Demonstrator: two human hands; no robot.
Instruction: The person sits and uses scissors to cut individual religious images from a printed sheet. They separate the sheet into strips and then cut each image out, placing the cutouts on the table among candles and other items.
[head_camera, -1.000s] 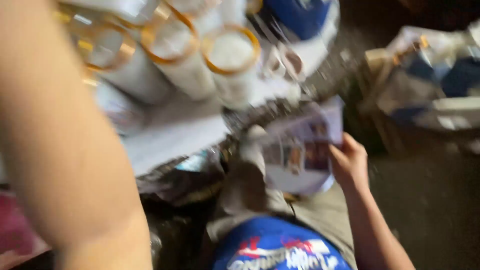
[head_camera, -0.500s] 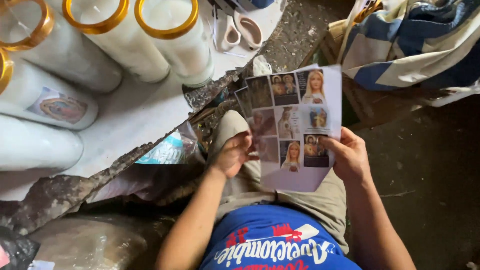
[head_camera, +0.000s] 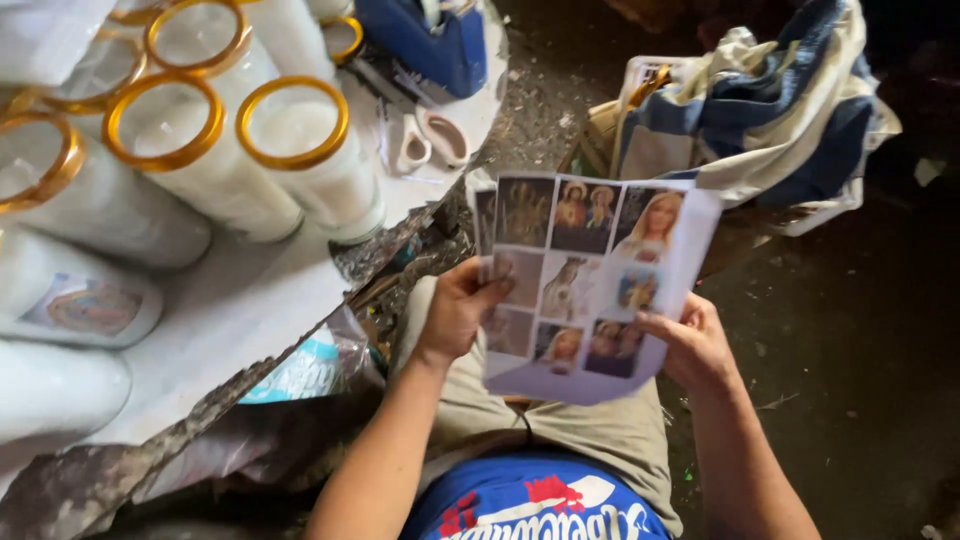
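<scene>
Both hands hold a sheet (head_camera: 590, 280) of small pics, centre frame, above the lap. Left hand (head_camera: 460, 312) pinches its left edge, thumb on top; right hand (head_camera: 693, 345) grips lower right corner, fingers closed on it. Candles (head_camera: 290, 150) w/ gold rims on table (head_camera: 230, 320) upper left. Cloth pile (head_camera: 760, 110) upper right.

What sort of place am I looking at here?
Probably a small, makeshift candle workshop. Tall white candles in gold-rimmed glasses crowd a worn table, scissors lie near its edge, and both hands, left hand and right hand, hold a sheet of small picture labels over a dirty floor.
</scene>
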